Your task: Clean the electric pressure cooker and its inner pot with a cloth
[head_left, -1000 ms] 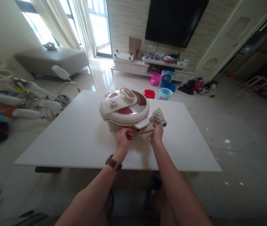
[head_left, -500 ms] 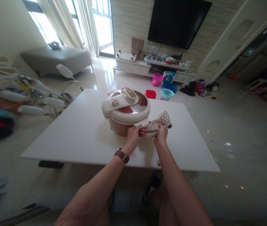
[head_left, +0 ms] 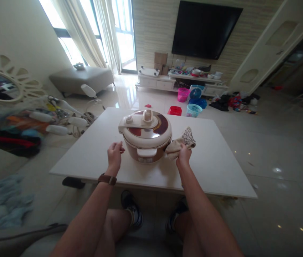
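A cream and brown electric pressure cooker [head_left: 145, 135] stands on a white table [head_left: 215, 164], its front panel turned toward me. My right hand [head_left: 183, 157] is closed on a patterned beige cloth [head_left: 181, 142] that presses against the cooker's right side. My left hand [head_left: 114, 154], with a brown watch strap on the wrist, hovers just left of the cooker with fingers loosely curled and nothing in it, not touching the pot.
A drying rack with clutter [head_left: 47, 119] stands left of the table. Red [head_left: 174, 110], pink [head_left: 183, 94] and blue baskets [head_left: 193, 110] sit on the floor beyond the table, in front of a low TV cabinet [head_left: 167, 82]. My feet are under the near table edge.
The cooker has been turned so its front faces me. My left hand came off the cooker's handle and moved to the left. The cloth stayed at the right side.
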### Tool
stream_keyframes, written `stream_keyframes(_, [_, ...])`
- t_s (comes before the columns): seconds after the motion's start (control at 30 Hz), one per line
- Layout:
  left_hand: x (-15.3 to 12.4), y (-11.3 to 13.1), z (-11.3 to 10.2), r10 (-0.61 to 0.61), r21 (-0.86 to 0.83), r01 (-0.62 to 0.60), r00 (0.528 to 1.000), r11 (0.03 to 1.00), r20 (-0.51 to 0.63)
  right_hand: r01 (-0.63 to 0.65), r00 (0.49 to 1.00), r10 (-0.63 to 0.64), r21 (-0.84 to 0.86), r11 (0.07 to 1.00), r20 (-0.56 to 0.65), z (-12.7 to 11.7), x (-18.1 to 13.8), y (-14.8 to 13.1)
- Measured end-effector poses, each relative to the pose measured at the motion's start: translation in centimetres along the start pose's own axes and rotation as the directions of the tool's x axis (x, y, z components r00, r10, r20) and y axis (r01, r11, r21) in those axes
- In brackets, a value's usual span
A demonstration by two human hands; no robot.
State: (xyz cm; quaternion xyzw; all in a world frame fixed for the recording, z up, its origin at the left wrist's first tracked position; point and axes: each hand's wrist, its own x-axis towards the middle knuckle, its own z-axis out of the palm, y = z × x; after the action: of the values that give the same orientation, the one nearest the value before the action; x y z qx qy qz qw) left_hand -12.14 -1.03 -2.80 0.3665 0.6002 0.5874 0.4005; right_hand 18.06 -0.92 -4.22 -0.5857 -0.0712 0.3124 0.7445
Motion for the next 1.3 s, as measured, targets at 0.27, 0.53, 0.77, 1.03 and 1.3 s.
stream_keyframes(0.27, [0.8, -0.2, 2.4, -0.126, -0.136, 0.141, 0.986, 0.981, 0.111, 0.09, 0.991, -0.069, -0.197, 0.976, 0.11, -0.6, 0.0, 1.3])
stream_keyframes(0.53, [2.0, -0.4, 5.4, -0.095, -0.178, 0.132, 0.974, 0.975, 0.203, 0.189, 0.976, -0.143, -0.313, 0.931, 0.164, -0.8, 0.6, 1.1])
stream_keyframes(0.77, [1.5, -0.3, 11.5, -0.084, -0.258, 0.172, 0.943, 0.951, 0.321, 0.185, 0.982, -0.171, -0.294, 0.938, 0.073, -1.5, 5.0, 0.4])
stream_keyframes(1.03, [-1.0, 0.0, 14.8, -0.103, -0.24, 0.185, 0.943, 0.953, 0.318, 0.508, 0.852, -0.522, -0.291, 0.811, 0.033, -2.2, 6.2, -3.5])
stream_keyframes(1.3, [-2.8, -0.2, 14.4, 0.038, -0.148, -0.018, 0.99, 0.989, 0.139, 0.918, 0.395, -0.612, -0.321, 0.233, 0.685, 0.0, -0.2, -6.2])
